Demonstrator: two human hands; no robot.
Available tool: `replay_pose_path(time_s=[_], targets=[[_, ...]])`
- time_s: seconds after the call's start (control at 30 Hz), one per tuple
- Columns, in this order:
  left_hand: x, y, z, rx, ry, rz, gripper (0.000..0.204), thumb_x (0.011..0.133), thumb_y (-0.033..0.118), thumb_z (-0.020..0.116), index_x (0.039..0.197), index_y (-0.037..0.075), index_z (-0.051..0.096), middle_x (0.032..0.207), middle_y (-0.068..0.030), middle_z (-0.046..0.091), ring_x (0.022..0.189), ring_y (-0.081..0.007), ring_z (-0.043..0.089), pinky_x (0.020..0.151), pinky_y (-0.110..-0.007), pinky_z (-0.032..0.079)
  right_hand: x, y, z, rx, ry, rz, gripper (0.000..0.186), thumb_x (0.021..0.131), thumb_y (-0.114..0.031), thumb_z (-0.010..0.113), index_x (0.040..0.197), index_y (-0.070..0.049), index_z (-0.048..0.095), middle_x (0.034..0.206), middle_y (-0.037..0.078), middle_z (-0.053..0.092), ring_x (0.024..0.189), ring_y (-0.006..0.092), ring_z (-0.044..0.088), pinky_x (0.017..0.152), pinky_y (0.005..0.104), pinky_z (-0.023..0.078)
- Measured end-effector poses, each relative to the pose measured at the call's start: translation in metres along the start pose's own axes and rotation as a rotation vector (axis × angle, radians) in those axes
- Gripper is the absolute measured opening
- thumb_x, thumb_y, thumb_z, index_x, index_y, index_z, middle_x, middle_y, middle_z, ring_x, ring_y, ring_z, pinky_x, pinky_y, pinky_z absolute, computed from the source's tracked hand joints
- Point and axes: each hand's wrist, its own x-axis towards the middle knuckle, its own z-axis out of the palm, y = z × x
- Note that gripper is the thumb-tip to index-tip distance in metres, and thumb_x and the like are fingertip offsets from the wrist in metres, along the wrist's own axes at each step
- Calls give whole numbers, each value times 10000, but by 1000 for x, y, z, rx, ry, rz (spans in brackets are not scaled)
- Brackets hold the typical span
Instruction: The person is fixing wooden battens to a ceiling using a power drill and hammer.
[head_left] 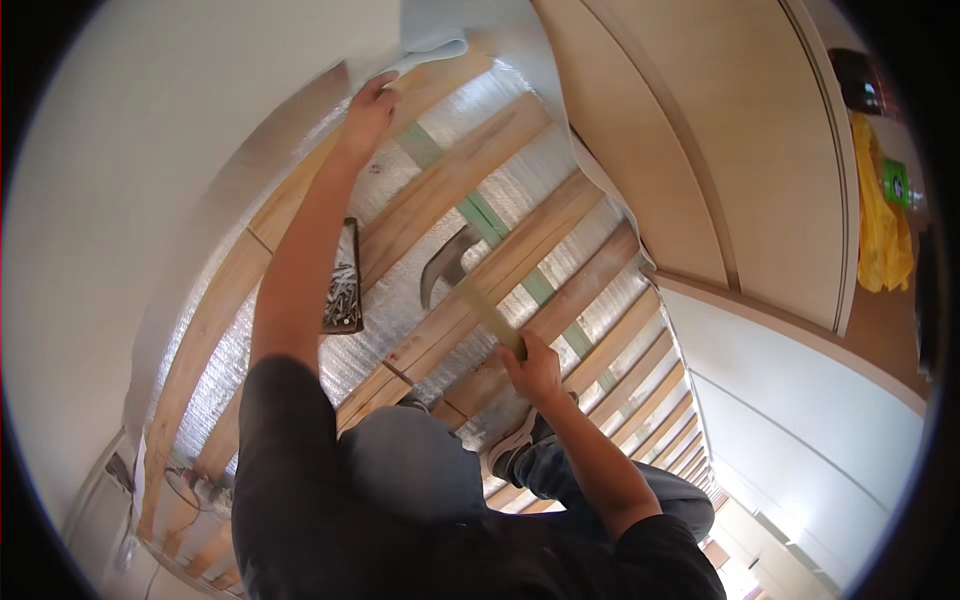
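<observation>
My right hand [535, 370] grips the handle of a claw hammer [490, 318], its curved dark metal head over the silvery foil between two wooden battens. The hammer's handle is smeared by motion. Stretched far forward, my left hand [370, 115] is at the batten [430, 85] along the wall, close to a folded pale sheet [437, 48]. Its fingers are curled together, and what they hold, if anything, cannot be made out. Beside my left forearm sits a dark open box [345, 290] of metal nails or screws, partly hidden by the arm.
Parallel wooden battens [550, 225] cross the foil [400, 240], with green strips [483, 215] running across beneath them. A pale wall [130, 150] rises at left. Wooden cabinet doors [700, 130] stand at right, near a yellow bag [880, 220]. A cable [180, 485] lies at lower left.
</observation>
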Motion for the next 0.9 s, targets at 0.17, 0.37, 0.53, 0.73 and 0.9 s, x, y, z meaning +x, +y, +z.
replay_pose_path(time_s=[0.17,0.37,0.53,0.73,0.9], targets=[[-199,105,-58,58,-103,25,300,1029,153,596,1296,41,675,906,36,598,744,-39,499,642,-215,407,10,33,10,-131,-163,-184,379,927,-383,740,1133,-79,645,908,166,697,819,377,712,709,473,572],[-405,51,-136,120,304,-409,288,996,123,575,1234,3,686,875,25,637,661,-41,467,575,-211,371,78,-3,9,-420,-317,-547,351,852,-354,759,1053,-78,678,1003,178,674,1016,360,659,880,490,532],[-526,51,-130,238,291,-619,322,963,154,606,1242,11,678,911,-69,689,771,-151,629,726,-308,531,116,-56,-15,-317,-584,-695,331,915,-350,699,1081,-64,725,1081,216,683,1059,400,652,935,505,526],[-650,103,-95,439,529,-575,346,976,188,579,1277,43,669,1047,-177,735,890,-304,720,844,-401,569,122,-81,-23,-650,-914,-956,358,955,-396,649,1096,-77,728,1106,231,705,1019,413,667,901,510,533],[-777,104,-10,261,928,-663,360,974,160,607,1298,11,652,974,-134,715,820,-208,685,769,-348,560,157,-93,-15,-608,-1070,-1055,441,937,-447,657,993,-15,729,924,253,726,855,417,700,810,502,552]])
